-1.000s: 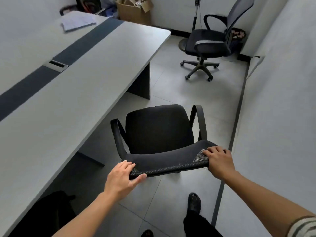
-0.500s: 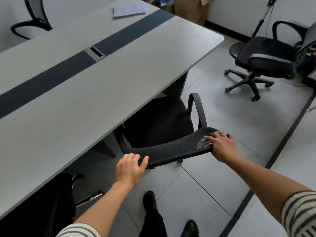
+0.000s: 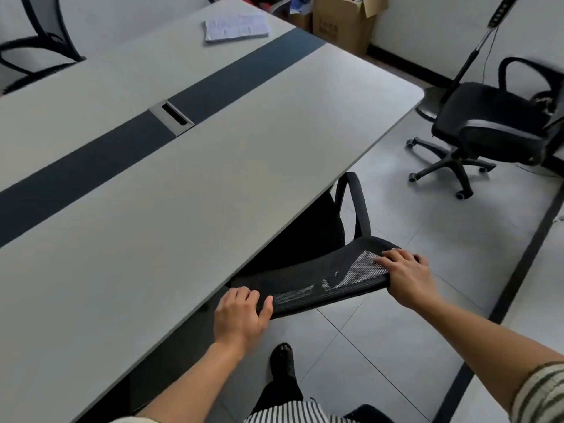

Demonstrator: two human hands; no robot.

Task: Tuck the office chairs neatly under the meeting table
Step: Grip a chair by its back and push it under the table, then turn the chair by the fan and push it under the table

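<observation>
A black mesh-backed office chair [image 3: 323, 279] stands at the near edge of the long grey meeting table [image 3: 183, 184]. Its seat is mostly hidden under the tabletop, and only the right armrest and the top of the backrest show. My left hand [image 3: 241, 315] grips the left end of the backrest top. My right hand [image 3: 406, 276] grips the right end. A second black swivel chair [image 3: 485, 129] stands apart on the floor at the right, away from the table.
A third chair [image 3: 39, 47] sits across the table at the top left. Papers [image 3: 235, 25] lie on the far end of the tabletop. A cardboard box [image 3: 341, 19] and a floor stand [image 3: 464, 62] are by the back wall. My feet [image 3: 282, 358] are on the tiled floor.
The chair I hold has rolled forward under the table, so its seat and left armrest are now hidden. Both hands have stayed on the backrest top.
</observation>
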